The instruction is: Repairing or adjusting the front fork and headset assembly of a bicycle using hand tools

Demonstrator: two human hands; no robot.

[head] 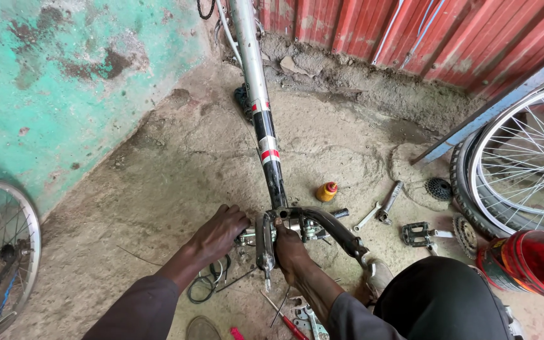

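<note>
Fingers of our left hand curl on the axle end at 9 o'clock of the bracket; right hand clamps the crank. Pedal lies off at 3 o'clock, so approx. mid-job.

Both arms reach forward, left hand and right hand clenched.

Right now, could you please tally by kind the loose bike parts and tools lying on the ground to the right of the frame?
Wrenches: 1
Pedals: 1
Sprockets: 2, one dark and one pale
Bottles: 1
Red tubs: 1
Total: 6

More tools lie near the hands, but they are partly hidden, so I left them out.
</note>
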